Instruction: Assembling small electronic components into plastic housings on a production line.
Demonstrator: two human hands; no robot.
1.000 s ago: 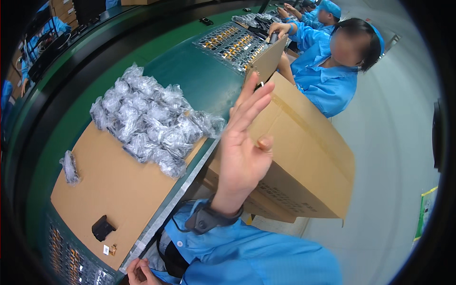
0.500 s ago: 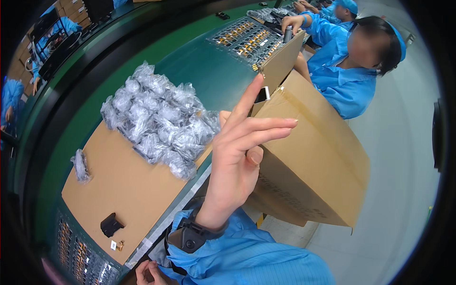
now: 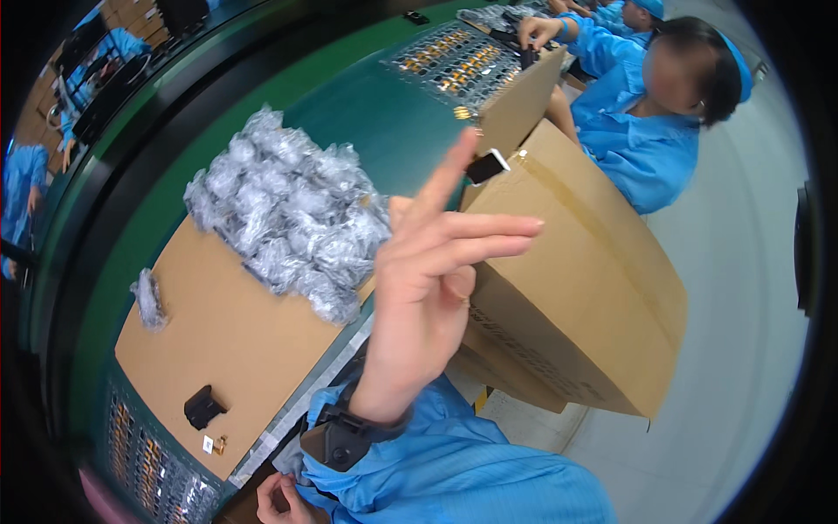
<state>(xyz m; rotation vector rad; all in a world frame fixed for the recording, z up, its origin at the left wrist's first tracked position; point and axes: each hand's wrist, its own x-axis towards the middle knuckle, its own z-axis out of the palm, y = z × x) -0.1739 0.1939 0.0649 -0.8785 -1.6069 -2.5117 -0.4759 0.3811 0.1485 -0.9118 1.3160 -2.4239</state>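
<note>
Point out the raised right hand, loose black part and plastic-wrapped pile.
Right hand [image 3: 422,269], head view: middle of the hand, below the fingers.
Black part [image 3: 202,408], head view: middle of its dark body.
Plastic-wrapped pile [image 3: 286,210], head view: middle of the heap.

Large brown cardboard carton [image 3: 585,271]: rows of dark printed characters [image 3: 546,362] on side panel, too blurred to read. Small white label [image 3: 208,444], on flat cardboard sheet [image 3: 223,327]: faint dark marking, too small to read.
</note>
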